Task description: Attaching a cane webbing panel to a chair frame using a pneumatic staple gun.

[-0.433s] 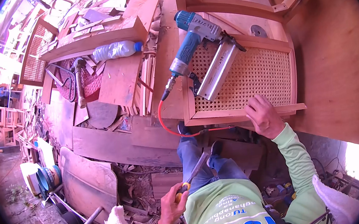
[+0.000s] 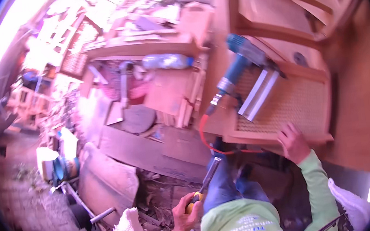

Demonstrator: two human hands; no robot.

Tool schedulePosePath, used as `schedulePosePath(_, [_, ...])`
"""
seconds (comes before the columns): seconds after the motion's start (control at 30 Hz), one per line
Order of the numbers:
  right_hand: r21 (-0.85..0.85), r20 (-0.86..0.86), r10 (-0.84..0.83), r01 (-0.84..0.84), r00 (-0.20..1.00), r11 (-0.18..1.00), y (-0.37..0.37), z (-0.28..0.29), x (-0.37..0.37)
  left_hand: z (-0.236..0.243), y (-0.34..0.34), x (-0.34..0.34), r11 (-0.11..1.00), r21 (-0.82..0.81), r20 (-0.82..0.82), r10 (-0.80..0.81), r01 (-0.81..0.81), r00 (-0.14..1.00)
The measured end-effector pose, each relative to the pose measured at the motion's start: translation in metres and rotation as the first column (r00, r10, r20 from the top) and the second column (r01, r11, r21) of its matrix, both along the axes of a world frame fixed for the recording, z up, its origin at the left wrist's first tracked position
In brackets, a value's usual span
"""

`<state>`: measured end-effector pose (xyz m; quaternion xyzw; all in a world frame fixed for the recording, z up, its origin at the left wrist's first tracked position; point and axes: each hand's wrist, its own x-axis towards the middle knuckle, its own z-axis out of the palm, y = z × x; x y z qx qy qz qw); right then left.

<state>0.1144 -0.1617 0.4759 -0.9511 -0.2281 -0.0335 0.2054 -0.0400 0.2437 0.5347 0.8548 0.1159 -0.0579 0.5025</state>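
Under the fingers of the right hand [image 2: 294, 142] lay the near edge of the cane-panelled wooden frame [image 2: 302, 112]. The hand's fingers were partly stretched, touching the rail; its thumb was hidden, so whether it pinched the rail could not be told. To its right, the rail's end jutted past the frame's corner, and beyond that the worktop [image 2: 361, 115] spread as a broad brown sheet.

Well apart from the frame, the left hand [image 2: 187, 214] was curled firmly around the yellow-and-black handle of a chisel-like tool [image 2: 210, 176]. The metal shaft slanted up and away into the gap between that hand and the frame, in front of the person's legs.

Ahead of the right hand, a teal-and-silver nail gun [image 2: 251, 56] rested across the frame, its red hose [image 2: 202, 127] bending around the near left corner. Farther ahead stood a wooden chair frame [image 2: 279, 26].

Far ahead of the left hand, a see-through bottle [image 2: 163, 62] with a blue cap lay sideways among wood scraps [image 2: 168, 88]; its contents were too blurred to tell. Left of the same hand, a teal bucket [image 2: 60, 169] sat beside a white container [image 2: 45, 162], the insides of both hidden.
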Motion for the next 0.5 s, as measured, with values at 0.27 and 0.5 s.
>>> schedulePosePath(0.27, [0.047,0.055,-0.009,0.006,0.998,0.999,0.007,-0.010,0.002,0.016,0.093,0.155,0.890,0.266,0.539,0.182,-0.371,0.823])
schedulePosePath(0.5, [0.037,0.006,-0.030,0.030,1.000,0.999,0.005,-0.009,-0.001,-0.031,0.140,0.319,0.673,0.458,0.647,0.195,-0.580,0.737])
